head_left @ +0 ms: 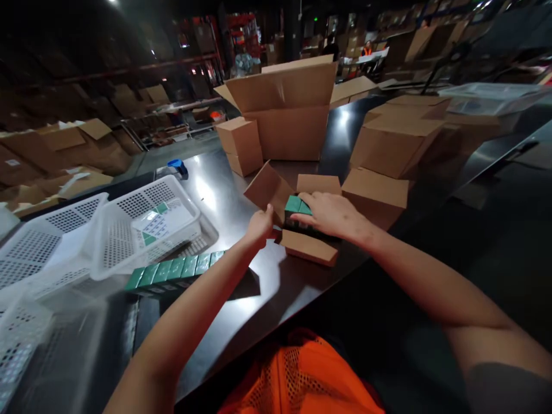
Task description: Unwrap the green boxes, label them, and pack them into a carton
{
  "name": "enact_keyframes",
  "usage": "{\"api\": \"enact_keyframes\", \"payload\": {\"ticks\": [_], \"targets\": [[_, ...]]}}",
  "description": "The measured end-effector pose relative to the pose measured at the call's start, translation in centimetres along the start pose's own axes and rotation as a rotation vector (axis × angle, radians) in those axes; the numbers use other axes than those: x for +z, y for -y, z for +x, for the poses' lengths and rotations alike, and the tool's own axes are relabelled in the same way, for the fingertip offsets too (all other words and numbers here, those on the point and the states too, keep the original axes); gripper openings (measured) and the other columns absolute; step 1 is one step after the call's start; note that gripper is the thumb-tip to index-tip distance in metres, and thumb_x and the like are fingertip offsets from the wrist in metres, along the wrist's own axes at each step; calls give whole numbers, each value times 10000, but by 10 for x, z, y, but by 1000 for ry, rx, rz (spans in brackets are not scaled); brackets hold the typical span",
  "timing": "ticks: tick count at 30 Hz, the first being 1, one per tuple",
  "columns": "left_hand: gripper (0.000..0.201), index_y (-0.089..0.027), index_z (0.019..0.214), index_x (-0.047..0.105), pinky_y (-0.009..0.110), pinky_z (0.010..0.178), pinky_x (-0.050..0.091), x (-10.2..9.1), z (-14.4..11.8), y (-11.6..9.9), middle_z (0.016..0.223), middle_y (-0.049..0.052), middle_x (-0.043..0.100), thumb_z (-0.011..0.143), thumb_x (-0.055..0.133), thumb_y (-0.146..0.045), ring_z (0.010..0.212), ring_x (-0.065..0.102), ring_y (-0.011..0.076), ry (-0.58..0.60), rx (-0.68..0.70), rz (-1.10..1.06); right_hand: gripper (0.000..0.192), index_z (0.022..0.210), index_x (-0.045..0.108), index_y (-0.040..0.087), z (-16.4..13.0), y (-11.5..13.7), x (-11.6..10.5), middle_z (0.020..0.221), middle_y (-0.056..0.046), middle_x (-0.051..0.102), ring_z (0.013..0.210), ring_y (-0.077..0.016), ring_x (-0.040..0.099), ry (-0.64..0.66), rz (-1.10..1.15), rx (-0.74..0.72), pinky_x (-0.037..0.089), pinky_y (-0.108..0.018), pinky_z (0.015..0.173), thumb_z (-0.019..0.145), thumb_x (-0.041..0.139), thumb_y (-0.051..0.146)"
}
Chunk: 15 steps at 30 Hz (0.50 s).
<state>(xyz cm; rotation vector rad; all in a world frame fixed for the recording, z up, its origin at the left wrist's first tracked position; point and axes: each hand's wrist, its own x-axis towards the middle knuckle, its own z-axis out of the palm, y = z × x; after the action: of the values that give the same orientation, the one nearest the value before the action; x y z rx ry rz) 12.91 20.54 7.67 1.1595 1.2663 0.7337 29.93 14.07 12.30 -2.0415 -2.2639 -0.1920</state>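
A small open cardboard carton stands on the metal table in front of me, its flaps folded outward. My left hand is closed on the carton's left side, thumb up by the raised flap. My right hand reaches over the carton from the right, its fingers closed around small green boxes at the opening. How deep these boxes sit is hidden by the hand. Under my left forearm, a row of several green boxes lies on the table, partly covered by the arm.
White perforated baskets stand at the left, one holding green-and-white packs. Behind the carton are a large open box and a small closed box. More cardboard boxes are stacked right. A blue tape roll lies near the far edge.
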Motion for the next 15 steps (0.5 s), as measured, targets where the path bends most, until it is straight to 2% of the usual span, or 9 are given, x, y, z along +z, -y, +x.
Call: {"api": "enact_keyframes", "payload": {"ticks": [4,6,7,10,12,15], "targets": [[397,-110,1090,587,308,603,557,3,-1,8,977,147,707,1014,429,-466,631,720,208,-87,-38,-49,641,1300,560,215,-5,-2,29,1143,-151,687,1002,-339,688,261,216,-27,512,-383,761,970,308,703],[410,-104,1110,574,320,632,569,2,-1,9,997,157,699,1018,418,-471,700,738,227,-79,-49,-70,734,1391,500,215,-10,-5,35,1219,-167,653,1052,-347,674,351,308,-34,521,-409,811,943,280,753],[414,-105,1128,563,331,654,577,2,-1,9,1032,165,694,1025,398,-470,735,743,233,-66,-49,-82,813,1441,457,210,-11,-6,36,1253,-177,635,1076,-361,664,377,333,-38,524,-428,840,900,322,802],[392,-111,1209,516,377,762,596,3,-6,9,1200,200,655,1044,345,-422,859,746,242,-19,-33,-129,1061,1522,360,176,-14,-4,40,1308,-205,598,1132,-419,627,357,292,-42,525,-487,887,731,569,852],[355,-128,1292,475,405,901,572,2,-20,13,1314,211,610,1026,418,-354,1011,723,249,-13,8,-160,1009,1515,374,169,-13,-1,46,1295,-207,609,1127,-427,628,316,228,-25,532,-498,873,742,642,760],[515,-210,1413,430,410,1115,451,-13,-64,35,1465,166,534,933,605,-267,1285,591,249,17,175,-196,899,1507,395,158,-16,2,56,1275,-214,625,1107,-424,639,251,123,20,533,-516,872,806,623,673]]}}
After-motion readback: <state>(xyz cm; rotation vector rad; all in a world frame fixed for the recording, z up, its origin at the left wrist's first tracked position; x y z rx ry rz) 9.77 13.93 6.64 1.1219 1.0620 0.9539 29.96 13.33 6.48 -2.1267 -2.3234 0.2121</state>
